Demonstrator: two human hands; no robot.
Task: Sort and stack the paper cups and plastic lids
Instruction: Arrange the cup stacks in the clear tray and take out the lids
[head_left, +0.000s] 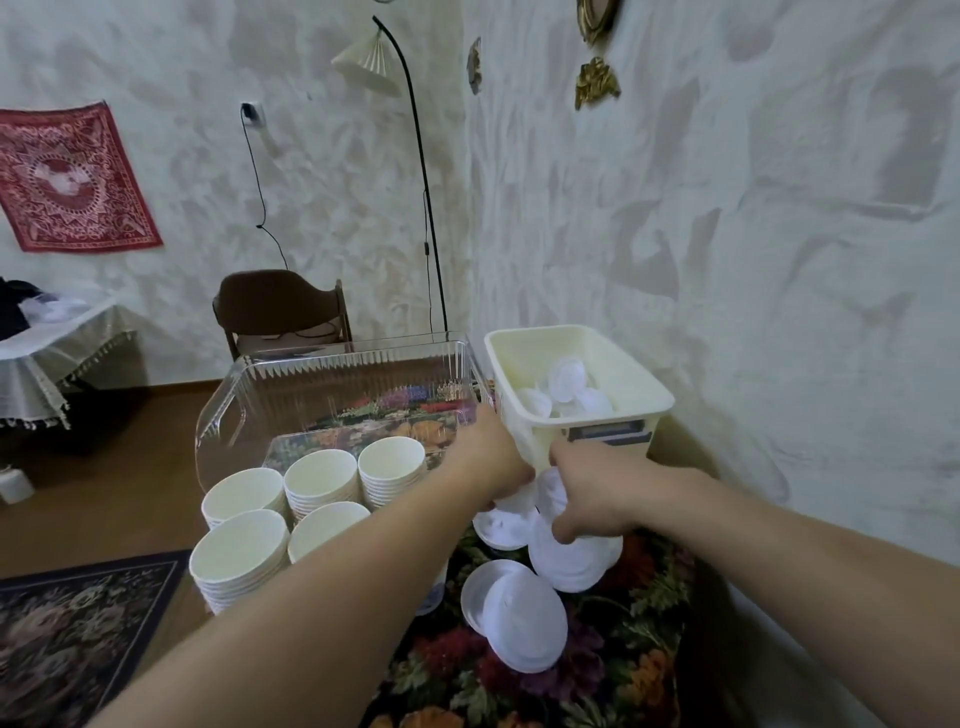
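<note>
Both hands, left hand (491, 465) and right hand (592, 493), grip white plastic lids (558, 551) directly below the cream bin (524, 358).

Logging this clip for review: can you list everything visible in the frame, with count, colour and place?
cup stacks: five, white, left on the table
clear bin: one, see-through, behind the cups
cream bin: one, right of the clear bin, by the wall
lids in bin: several, white, exact count unclear
loose lids: several small piles, white, on the table in front of the cream bin
tablecloth: one, dark floral, covers the table
chair: one, brown, behind the table
floor lamp: one, black stem, cream shade, in the corner
wall cloth: one, red, left wall
rug: one, dark floral, on the floor
left hand: at the lids, between the bins
right hand: curled on the lids
</note>
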